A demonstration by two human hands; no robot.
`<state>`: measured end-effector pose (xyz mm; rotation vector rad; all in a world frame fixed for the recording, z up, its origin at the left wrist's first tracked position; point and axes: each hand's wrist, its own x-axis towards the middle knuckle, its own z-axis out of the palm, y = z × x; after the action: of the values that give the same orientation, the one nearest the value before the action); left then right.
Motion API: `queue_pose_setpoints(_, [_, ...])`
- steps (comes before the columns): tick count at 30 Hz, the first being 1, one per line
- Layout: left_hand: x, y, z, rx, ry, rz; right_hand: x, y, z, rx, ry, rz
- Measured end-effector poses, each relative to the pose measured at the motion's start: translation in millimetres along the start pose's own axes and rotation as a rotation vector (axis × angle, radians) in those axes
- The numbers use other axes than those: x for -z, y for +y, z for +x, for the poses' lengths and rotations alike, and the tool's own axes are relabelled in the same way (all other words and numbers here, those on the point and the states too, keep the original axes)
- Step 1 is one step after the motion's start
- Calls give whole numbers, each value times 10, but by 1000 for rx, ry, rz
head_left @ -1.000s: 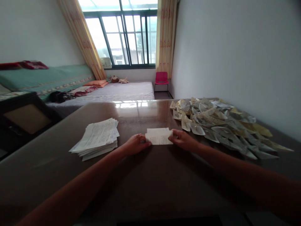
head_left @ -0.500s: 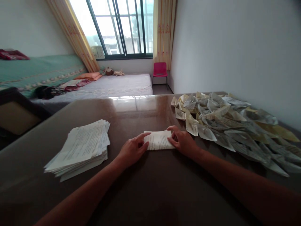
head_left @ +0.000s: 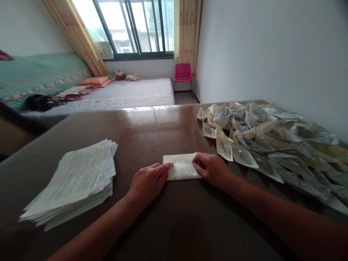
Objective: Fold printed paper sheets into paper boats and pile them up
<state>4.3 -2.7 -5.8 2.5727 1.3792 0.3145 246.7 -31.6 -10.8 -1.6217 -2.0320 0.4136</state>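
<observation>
A printed sheet of paper [head_left: 181, 166], folded into a small rectangle, lies flat on the brown table [head_left: 152, 224] in front of me. At its left edge is my left hand [head_left: 148, 181], the forefinger reaching onto the paper and the thumb tucked close to it. My right hand [head_left: 212, 168] pinches the right edge between bent fingers and thumb. Part of each end of the sheet is covered by my fingers.
A stack of printed sheets [head_left: 78, 170] sits on the table's left. Folded paper boats [head_left: 244, 145] are heaped at the right, close to the wall [head_left: 266, 54]. Past the table are a bed [head_left: 141, 90] and a pink chair [head_left: 183, 73].
My view has shifted slightly, so the table things appear lower and more spread. My left forefinger and thumb have drawn closer together at the paper's edge. The folded sheet remains between both hands.
</observation>
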Motion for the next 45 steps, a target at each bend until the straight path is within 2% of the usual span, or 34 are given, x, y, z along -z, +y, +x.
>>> queue_pose_setpoints(7, [58,78,-7,-2,-39,208,-14,-25,23,-1,-29,-107])
queue_pose_setpoints(9, [79,107,-23,-18,-20,263,-17,-37,19,-8,-21,-150])
queue_pose_setpoints(11, [83,154,-44,-102,50,277,-19,-49,12,-2,-10,-189])
queue_pose_setpoints(13, [58,222,-71,-264,108,222,-22,-59,3,13,-3,-216])
queue_pose_setpoints(16, [-29,331,-123,-457,67,116,-35,-65,-3,24,1,-232])
queue_pose_setpoints(20, [-117,392,-183,-443,-28,104,-22,-38,12,27,1,-222])
queue_pose_setpoints(23, [-116,387,-198,-440,-62,105,85,-27,10,40,-17,-203])
queue_pose_setpoints(25, [-107,384,-200,-435,-73,122,186,-61,-28,84,25,-230])
queue_pose_setpoints(27, [-107,385,-201,-434,-67,149,262,-137,-105,216,42,-289])
queue_pose_setpoints(29, [-116,388,-208,-439,-51,185,276,-234,-208,408,-47,-360])
queue_pose_setpoints(31, [-126,392,-221,-443,-31,234,230,-320,-316,491,-122,-460])
queue_pose_setpoints(37, [-91,410,-292,-391,51,455,73,-385,-502,464,-158,-690])
queue_pose_setpoints(41, [-20,368,-298,-404,81,564,123,-379,-460,432,-163,-751])
queue_pose_setpoints(45, [50,279,-248,-474,149,591,221,-382,-339,461,-253,-757])
